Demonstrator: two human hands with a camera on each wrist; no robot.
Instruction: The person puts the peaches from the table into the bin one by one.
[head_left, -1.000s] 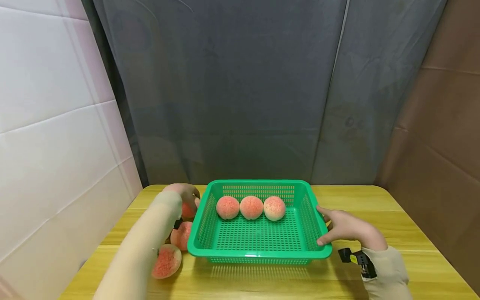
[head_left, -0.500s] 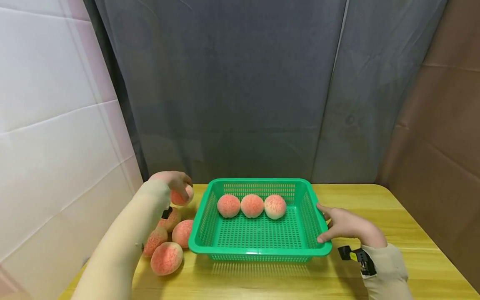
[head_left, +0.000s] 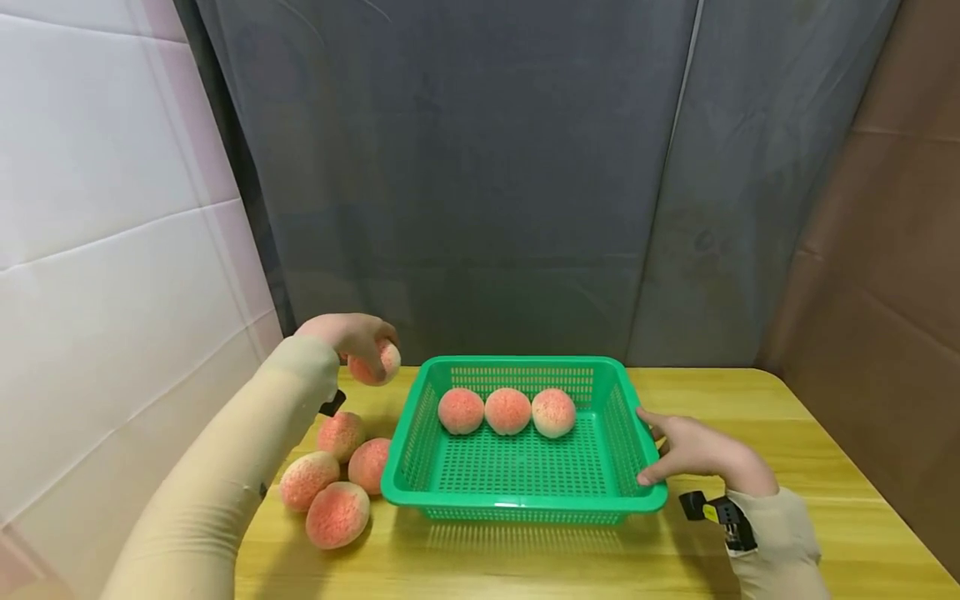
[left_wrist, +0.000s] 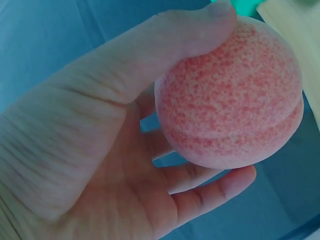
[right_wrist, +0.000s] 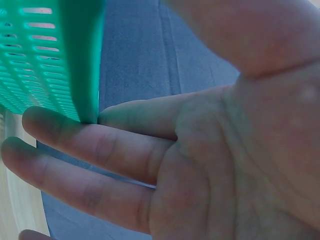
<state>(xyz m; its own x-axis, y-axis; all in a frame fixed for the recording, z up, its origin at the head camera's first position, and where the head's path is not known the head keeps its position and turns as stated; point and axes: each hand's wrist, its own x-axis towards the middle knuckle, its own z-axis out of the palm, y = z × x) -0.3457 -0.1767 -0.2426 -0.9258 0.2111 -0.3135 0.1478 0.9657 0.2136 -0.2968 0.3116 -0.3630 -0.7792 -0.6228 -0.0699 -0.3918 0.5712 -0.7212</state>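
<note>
A pink-and-cream peach [left_wrist: 230,100] is held in my left hand [head_left: 348,337], thumb on one side and fingers on the other. It hangs above the back left part of the table, left of the green plastic basket [head_left: 525,502]. My right hand [head_left: 697,454] holds the basket's right rim, with the thumb at the rim and fingers [right_wrist: 100,145] beneath it by the slotted wall. Inside the basket a left peach [head_left: 461,411], a middle peach [head_left: 507,411] and a right peach [head_left: 553,412] sit in a row toward the back.
Several more peaches [head_left: 337,515] lie clustered on the wooden table [head_left: 525,567], left of the basket. Grey curtain [head_left: 465,183] hangs behind, a white panel [head_left: 127,250] stands at the left and a brown one [head_left: 877,250] at the right.
My left hand has lifted the peach off the table and up, clear of the other peaches, which now show fully. The right hand stays at the basket's rim.
</note>
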